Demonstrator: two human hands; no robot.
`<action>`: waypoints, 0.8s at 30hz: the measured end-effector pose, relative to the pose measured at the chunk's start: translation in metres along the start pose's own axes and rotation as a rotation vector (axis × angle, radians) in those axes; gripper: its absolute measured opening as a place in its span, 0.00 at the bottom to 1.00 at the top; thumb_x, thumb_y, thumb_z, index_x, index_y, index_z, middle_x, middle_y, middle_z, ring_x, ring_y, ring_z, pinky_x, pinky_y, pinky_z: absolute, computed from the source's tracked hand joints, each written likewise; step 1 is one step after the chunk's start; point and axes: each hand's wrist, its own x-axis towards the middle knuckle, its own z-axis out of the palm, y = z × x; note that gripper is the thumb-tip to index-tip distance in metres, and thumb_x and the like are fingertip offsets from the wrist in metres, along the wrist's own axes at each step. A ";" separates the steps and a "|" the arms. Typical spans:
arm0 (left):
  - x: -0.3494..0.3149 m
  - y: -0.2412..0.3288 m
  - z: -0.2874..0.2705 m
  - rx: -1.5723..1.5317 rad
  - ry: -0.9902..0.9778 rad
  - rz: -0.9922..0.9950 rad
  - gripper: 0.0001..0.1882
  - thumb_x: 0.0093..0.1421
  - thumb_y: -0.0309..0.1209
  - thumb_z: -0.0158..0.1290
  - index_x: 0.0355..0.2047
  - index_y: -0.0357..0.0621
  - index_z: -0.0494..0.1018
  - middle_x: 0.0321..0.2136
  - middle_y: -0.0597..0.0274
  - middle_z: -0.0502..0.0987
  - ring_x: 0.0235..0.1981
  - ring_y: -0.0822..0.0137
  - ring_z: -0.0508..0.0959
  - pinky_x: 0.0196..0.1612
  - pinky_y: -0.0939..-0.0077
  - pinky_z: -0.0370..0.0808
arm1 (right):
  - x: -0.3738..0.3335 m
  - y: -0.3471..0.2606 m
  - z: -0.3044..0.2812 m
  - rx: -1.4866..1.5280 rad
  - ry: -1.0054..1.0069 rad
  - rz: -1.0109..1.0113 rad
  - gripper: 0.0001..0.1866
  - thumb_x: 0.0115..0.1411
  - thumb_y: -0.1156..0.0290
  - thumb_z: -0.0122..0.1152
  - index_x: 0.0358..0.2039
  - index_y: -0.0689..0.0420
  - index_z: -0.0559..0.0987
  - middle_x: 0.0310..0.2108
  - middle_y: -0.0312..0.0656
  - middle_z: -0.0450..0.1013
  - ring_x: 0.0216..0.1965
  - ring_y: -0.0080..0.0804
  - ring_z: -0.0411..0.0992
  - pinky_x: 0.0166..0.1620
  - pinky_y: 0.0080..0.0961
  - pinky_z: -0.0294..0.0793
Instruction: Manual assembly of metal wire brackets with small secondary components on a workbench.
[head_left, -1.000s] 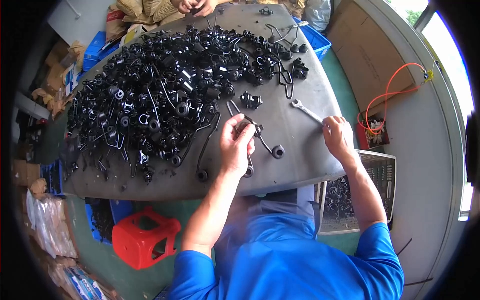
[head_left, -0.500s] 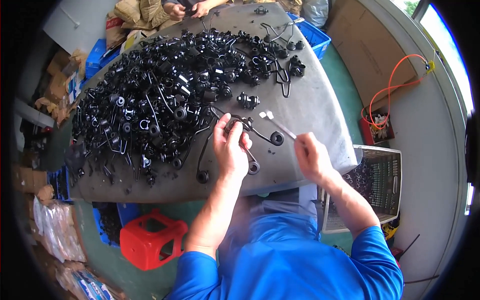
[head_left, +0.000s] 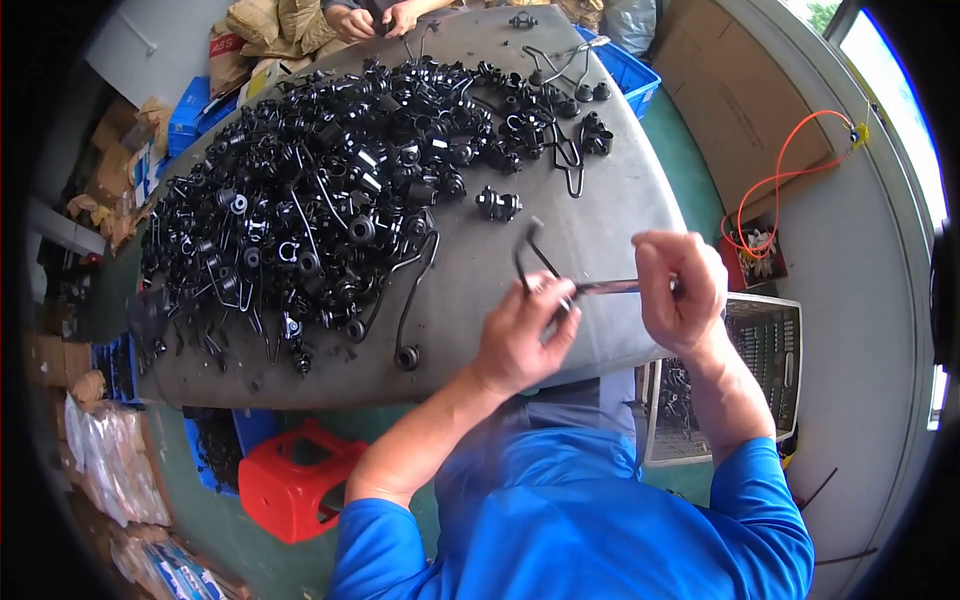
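Observation:
My left hand [head_left: 522, 335] is closed on a bent black wire bracket [head_left: 544, 262] above the table's near right part; its ends are blurred. Beside it, my right hand [head_left: 685, 292] is wrapped round a slim stick-like tool [head_left: 612, 287] whose far end meets the bracket at my left fingers. What kind of tool it is does not show. Left of my hands, another black wire piece with a round rubber end [head_left: 406, 357] lies at the heap's edge. Beyond them sits a single black clamp-like part [head_left: 498, 204].
A large heap of black parts [head_left: 330, 170] covers much of the grey table [head_left: 640, 210]. Across it, another person's hands [head_left: 375, 22] handle a small black part. A red stool [head_left: 300, 480] stands at the near left, a grey crate [head_left: 796, 350] at the right.
Both hands have moved to the right, the left carrying the wire bracket away from the heap. The tool, apart from the bracket before, now reaches it. One wire piece stays behind on the table.

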 end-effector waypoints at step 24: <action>0.003 0.009 -0.027 -0.407 0.078 -0.431 0.15 0.62 0.23 0.56 0.50 0.40 0.71 0.39 0.60 0.76 0.30 0.74 0.74 0.28 0.80 0.74 | -0.049 0.143 0.044 0.561 0.280 1.163 0.15 0.66 0.58 0.54 0.42 0.58 0.74 0.29 0.40 0.71 0.25 0.24 0.72 0.27 0.21 0.73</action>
